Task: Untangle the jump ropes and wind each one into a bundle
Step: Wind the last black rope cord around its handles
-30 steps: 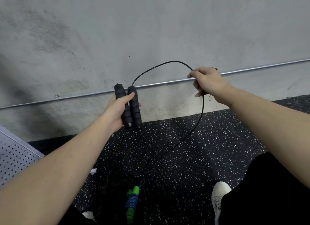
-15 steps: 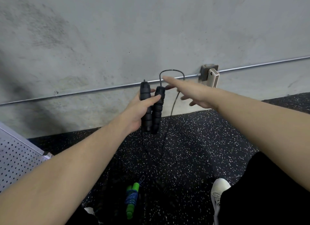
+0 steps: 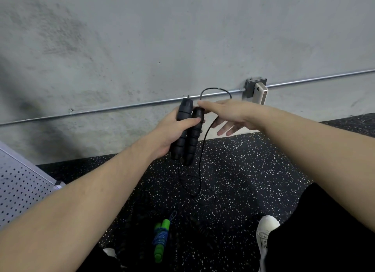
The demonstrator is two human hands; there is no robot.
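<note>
The left hand (image 3: 172,129) is clamping both black handles (image 3: 187,134) in its grip while the right hand (image 3: 229,113), fingers spread, is guiding the thin, springy-looking cord (image 3: 203,150) dangling just below, best wound close to the handles.

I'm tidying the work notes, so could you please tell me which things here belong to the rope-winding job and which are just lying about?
Belonging to the job:
left hand
right hand
black handles
thin black rope
green-handled jump rope

Just lying about:
perforated metal bench
wall box
conduit pipe
white shoe
</note>
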